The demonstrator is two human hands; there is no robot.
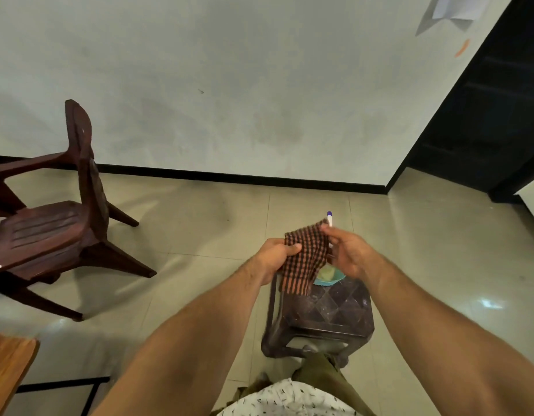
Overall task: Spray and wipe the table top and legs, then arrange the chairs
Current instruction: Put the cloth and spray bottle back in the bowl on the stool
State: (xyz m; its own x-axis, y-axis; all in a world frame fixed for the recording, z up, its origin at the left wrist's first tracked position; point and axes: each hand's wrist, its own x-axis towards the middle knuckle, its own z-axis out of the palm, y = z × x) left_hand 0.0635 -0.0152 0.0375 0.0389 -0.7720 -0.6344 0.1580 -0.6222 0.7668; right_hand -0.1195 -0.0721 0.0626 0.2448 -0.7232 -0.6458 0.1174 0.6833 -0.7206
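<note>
1. The left hand [276,259] is closed on the left edge of a brown-and-black checked cloth [304,262], thumb lying across the front of the fabric.
2. The right hand [349,253] pinches the cloth's upper right corner with curled fingers, so the cloth is stretched between the two hands and its lower end hangs loose.
3. Just behind the right hand stands a white stem with a purple tip, probably the top of a spray bottle [329,219]. Most of it is hidden, and I cannot tell whether the hand holds it or it stands on its own.
4. Directly below the hands is a dark plastic stool [328,310] with a diamond-patterned top. The cloth's hanging end covers the stool's far left corner.
5. A small teal bowl [333,277] with something pale inside sits at the stool's far edge, partly behind the cloth.
6. Well to the left a dark brown plastic chair [49,232] stands on the tiled floor [199,220], its back towards the stool.
7. At the lower left edge shows a corner of the wooden bench [7,364] on a black frame, apart from the chair and the stool.
8. Beyond is a pale wall [229,85] with a black skirting [229,176], a dark doorway [485,115] to the right, and a sheet of paper [452,10] on the wall near it.
</note>
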